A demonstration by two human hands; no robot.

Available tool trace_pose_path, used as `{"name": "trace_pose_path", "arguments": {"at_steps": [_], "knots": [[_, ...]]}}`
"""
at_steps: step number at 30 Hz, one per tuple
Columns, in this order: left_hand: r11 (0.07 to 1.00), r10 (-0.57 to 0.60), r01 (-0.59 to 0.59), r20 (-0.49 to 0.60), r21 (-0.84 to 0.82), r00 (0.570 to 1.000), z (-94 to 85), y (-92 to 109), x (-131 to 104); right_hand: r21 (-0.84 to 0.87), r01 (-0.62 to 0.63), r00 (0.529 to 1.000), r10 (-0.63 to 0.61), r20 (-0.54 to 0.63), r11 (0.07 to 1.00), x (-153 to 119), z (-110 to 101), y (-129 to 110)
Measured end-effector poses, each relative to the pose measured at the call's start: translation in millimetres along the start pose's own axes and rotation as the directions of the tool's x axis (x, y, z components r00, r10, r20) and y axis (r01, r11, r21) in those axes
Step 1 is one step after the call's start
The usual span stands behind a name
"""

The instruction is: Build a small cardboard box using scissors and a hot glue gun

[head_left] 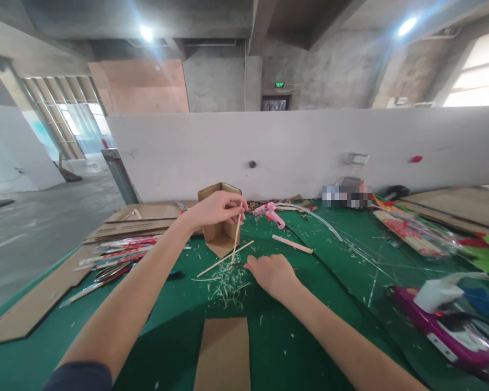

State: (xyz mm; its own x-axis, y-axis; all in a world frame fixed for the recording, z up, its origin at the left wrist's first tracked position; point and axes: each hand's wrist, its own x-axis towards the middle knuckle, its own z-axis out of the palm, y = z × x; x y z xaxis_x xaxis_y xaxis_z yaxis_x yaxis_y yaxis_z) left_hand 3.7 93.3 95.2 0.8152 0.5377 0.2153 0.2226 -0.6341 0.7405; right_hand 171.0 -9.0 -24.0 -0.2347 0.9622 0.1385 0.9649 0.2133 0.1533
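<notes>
My left hand [224, 207] pinches the top of a thin wooden stick [236, 236], which slants down steeply with its lower end over a heap of pale wood shavings [229, 288]. A second thin stick [207, 269] lies across behind it on the green table. My right hand [273, 276] is closed beside the lower end of the held stick. A small dark sliver shows at its fingertips, too small to name. Just behind my left hand stands an open cardboard box [219, 239]. A flat cardboard piece [223, 355] lies nearest to me.
Right of the box lie a pink glue gun [274, 215] with a black cord and a thicker wooden stick [292, 244]. A purple power strip [448, 336] sits at the right. Packaged tools [114, 255] and cardboard sheets [36, 293] lie left. A white wall [212, 146] stands behind.
</notes>
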Motion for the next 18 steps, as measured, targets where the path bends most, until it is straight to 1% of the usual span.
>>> {"name": "trace_pose_path", "arguments": {"at_steps": [5,6,10,12,14,15,16,18], "knots": [[1.0,-0.003,0.003,0.017,-0.006,1.0,-0.5,-1,1,-0.023,-0.064,0.982,0.059,-0.181,0.998,-2,-1,8],[1.0,0.0,0.0,0.021,-0.006,1.0,-0.4,-1,1,-0.03,-0.061,0.981,0.055,-0.186,0.998,-3,0,9],[1.0,-0.008,0.009,0.031,-0.023,0.999,-0.9,2,-1,-0.07,0.019,0.993,-0.027,-0.116,0.997,-4,7,7],[0.999,-0.029,0.03,0.03,-0.027,0.999,-1.4,3,-2,-0.077,0.018,0.985,-0.031,-0.17,0.997,-3,5,7],[0.999,-0.033,0.034,0.032,-0.026,0.999,-1.3,3,-2,-0.068,-0.027,0.967,0.009,-0.255,0.997,-2,0,9],[0.999,-0.027,0.028,0.034,-0.025,0.999,-1.0,2,-1,-0.06,-0.049,0.961,0.03,-0.276,0.997,-1,-2,10],[0.999,-0.018,0.019,0.037,-0.026,0.999,-0.6,2,-1,-0.053,-0.059,0.96,0.042,-0.277,0.997,-1,-4,11],[1.0,-0.006,0.007,0.036,-0.026,0.999,0.4,1,0,-0.045,-0.053,0.97,0.04,-0.242,0.998,-2,-3,12]]}}
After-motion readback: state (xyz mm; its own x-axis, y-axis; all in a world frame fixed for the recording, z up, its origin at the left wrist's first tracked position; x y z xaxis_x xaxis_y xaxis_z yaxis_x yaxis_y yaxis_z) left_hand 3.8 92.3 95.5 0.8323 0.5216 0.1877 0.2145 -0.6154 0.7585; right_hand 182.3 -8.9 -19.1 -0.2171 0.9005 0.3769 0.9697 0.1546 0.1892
